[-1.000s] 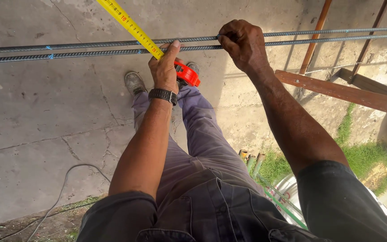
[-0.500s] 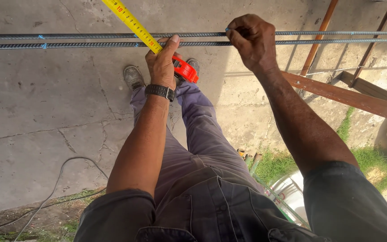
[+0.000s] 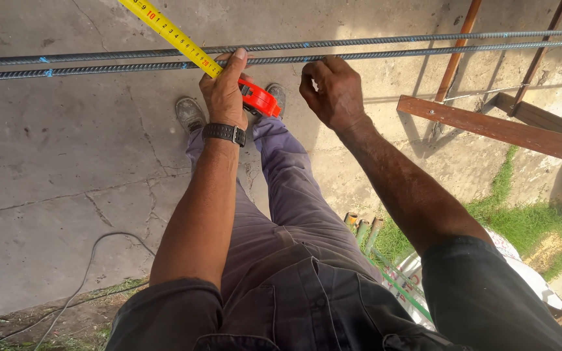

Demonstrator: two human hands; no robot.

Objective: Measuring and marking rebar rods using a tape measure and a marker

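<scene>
Rebar fills the top of the view: two ribbed steel bars [image 3: 372,49] run side by side from left to right, level with a person's waist, over a cracked concrete slab [image 3: 66,169]. Small blue marks sit on the bars at the far left.

The left hand [image 3: 226,97] is closed around a red tape measure case [image 3: 260,101], thumb stretched forward and pressing the yellow tape [image 3: 173,36] down where it crosses the nearer bar. The tape runs away up and to the left, out of the picture, so its hooked end is not visible. A black watch [image 3: 224,133] sits on that wrist.

The right hand [image 3: 336,91] is just beside the left, at the nearer bar, fingers curled in loosely. I cannot tell whether it pinches the bar, holds a small marker, or holds nothing.

To do this measuring well, in my judgement, the tape should lie flat and taut along the bar instead of angling across it, since a slanted tape reads long. The thumb should pin the tape firmly so it cannot creep. The right hand should meet the bar exactly at the reading under the thumb, and the eye should look straight down on it.

Below are two worn shoes [image 3: 190,114], grey trousers, a thin cable [image 3: 89,273], rusty angle iron [image 3: 489,127] and some grass [image 3: 521,221].
</scene>
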